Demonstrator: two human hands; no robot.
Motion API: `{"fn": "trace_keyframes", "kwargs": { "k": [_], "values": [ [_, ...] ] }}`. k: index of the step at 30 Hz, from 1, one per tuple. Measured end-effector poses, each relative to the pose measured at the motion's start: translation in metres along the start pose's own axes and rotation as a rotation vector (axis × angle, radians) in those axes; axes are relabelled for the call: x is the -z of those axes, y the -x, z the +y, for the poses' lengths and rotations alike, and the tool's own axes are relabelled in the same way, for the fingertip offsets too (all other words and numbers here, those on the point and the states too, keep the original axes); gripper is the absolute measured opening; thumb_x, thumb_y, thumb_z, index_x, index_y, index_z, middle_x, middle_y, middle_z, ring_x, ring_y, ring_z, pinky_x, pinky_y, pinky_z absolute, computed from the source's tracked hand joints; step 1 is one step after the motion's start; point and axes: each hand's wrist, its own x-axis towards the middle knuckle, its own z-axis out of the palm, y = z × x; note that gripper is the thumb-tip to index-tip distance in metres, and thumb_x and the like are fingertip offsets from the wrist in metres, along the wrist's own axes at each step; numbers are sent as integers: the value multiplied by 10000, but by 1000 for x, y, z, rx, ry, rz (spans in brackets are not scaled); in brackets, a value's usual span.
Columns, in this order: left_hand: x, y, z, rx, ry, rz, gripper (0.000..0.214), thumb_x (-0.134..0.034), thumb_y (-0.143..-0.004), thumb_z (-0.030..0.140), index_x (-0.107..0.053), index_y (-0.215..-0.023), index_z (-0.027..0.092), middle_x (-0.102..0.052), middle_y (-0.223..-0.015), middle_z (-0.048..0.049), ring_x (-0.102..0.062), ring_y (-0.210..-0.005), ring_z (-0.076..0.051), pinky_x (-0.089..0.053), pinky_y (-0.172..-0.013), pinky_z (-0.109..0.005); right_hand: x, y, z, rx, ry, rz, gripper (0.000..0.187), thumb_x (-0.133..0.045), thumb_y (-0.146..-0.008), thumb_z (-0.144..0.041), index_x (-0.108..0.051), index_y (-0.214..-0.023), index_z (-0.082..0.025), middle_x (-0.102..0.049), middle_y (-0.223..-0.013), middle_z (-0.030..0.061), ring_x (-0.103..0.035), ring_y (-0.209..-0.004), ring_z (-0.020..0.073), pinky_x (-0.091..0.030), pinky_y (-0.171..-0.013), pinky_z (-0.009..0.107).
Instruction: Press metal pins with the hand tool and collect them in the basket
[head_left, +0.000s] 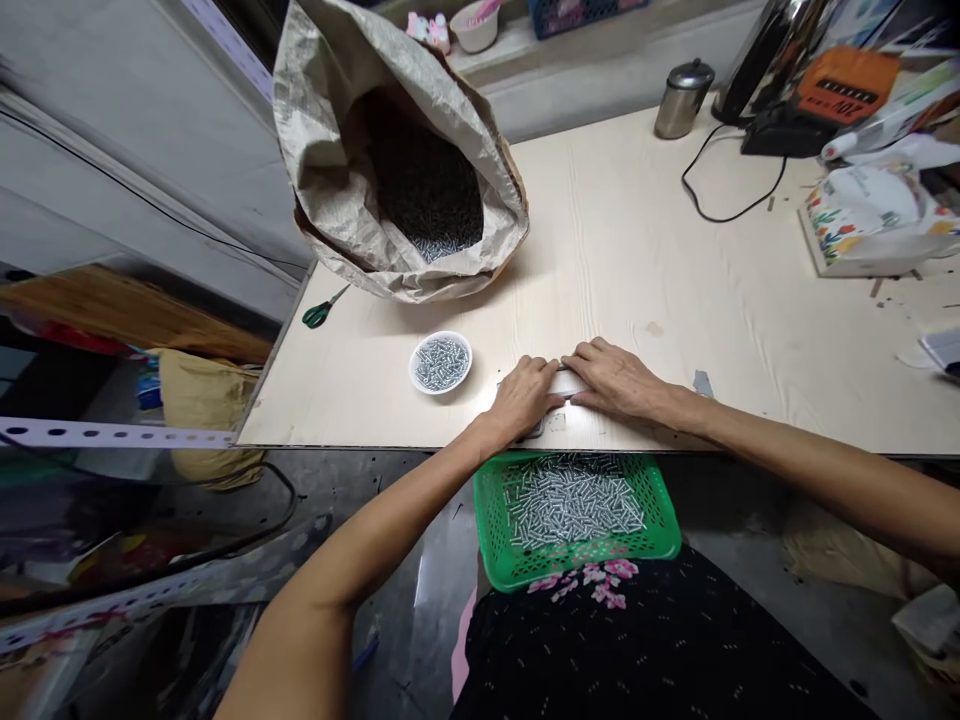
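Near the front edge of the table, my left hand (523, 396) and my right hand (616, 381) grip the two ends of a flat, pale, shiny piece (568, 383) whose kind I cannot make out. Fingers curl over its far side and thumbs lie on the near side. A greyish edge of something shows under my left hand. Left of my hands stands a white bowl (441, 362) of small silvery screw-like pieces. Below the table edge, on my lap, rests a green plastic basket (491, 545) with many more of these metal pieces.
A big woven sack (420, 285) of metal pieces stands open at the back left, with green-handled scissors (318, 314) beside it. A metal canister (683, 98), an orange-and-black device (844, 85), its cable and a tissue pack (870, 215) occupy the right side.
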Motion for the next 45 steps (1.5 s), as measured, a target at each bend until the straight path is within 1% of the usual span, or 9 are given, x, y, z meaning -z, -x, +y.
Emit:
{"fn": "trace_keyframes", "kwargs": {
  "k": [3, 5, 10, 20, 27, 30, 33, 39, 45],
  "values": [
    [8, 18, -12, 150, 108, 209, 350, -493, -914, 337, -562, -1198, 145, -592, -1148, -119, -531, -1049, -212, -422, -891, -337, 1, 10, 0, 69, -43, 79, 608, -683, -781, -412, -453, -1281, -156, -437, -1345, 175, -370, -1226, 337, -383, -943, 498],
    [12, 32, -18, 367, 123, 241, 333, -435, -931, 379, -665, -965, 139, -637, -970, -103, -569, -923, -199, -423, -814, -310, 1, 18, -3, 93, -84, 115, 536, -635, -825, -389, -449, -1286, -189, -434, -1350, 154, -351, -1245, 323, -364, -962, 510],
    [9, 48, -19, 680, 204, -38, 367, -617, -761, 504, -642, -622, 166, -613, -633, -40, -567, -657, -178, -332, -577, -262, -6, 22, -12, 19, -132, 128, 195, -527, -904, -272, -589, -1073, -196, -577, -1054, 96, -468, -995, 241, -401, -817, 384],
    [12, 47, -2, 564, 3, -125, 188, -560, -800, 249, -697, -729, 142, -689, -836, -126, -631, -805, -215, -368, -636, -263, -25, 9, -18, -12, 11, 240, 161, -470, -936, -211, -590, -832, -185, -593, -832, 49, -489, -785, 189, -337, -693, 317],
    [12, 55, -12, 714, 464, -29, 332, -531, -830, 326, -628, -577, 135, -522, -507, -6, -507, -516, -141, -322, -528, -241, -31, 17, -18, 14, -63, 336, 195, -416, -941, -179, -580, -836, -193, -576, -786, 49, -495, -728, 187, -355, -657, 317],
    [16, 75, 2, 544, 385, 99, 263, -537, -839, 289, -677, -660, 155, -633, -699, -42, -575, -669, -166, -364, -615, -253, -32, 17, -17, 9, -82, 346, 179, -425, -935, -186, -576, -841, -196, -584, -790, 46, -502, -718, 183, -365, -658, 319],
    [28, 87, 8, 421, 257, 16, 262, -498, -892, 335, -719, -826, 209, -665, -837, -53, -604, -746, -179, -381, -648, -263, -33, 16, -16, 7, -93, 340, 173, -422, -936, -189, -573, -852, -196, -590, -801, 48, -505, -722, 181, -368, -664, 318],
    [51, 47, -55, 678, -157, 265, 269, -441, -932, 304, -686, -972, 200, -641, -1052, -76, -597, -964, -202, -399, -715, -262, -36, 16, -15, 2, -103, 340, 166, -423, -939, -193, -579, -882, -182, -594, -820, 57, -514, -737, 183, -374, -678, 323],
    [45, 16, -83, 706, -324, 84, 281, -414, -909, 213, -684, -933, 140, -643, -1039, -138, -608, -959, -244, -403, -676, -279, -35, 14, -16, -16, -85, 318, 181, -426, -939, -206, -593, -876, -176, -592, -821, 57, -506, -740, 181, -365, -683, 323]
  ]
}}
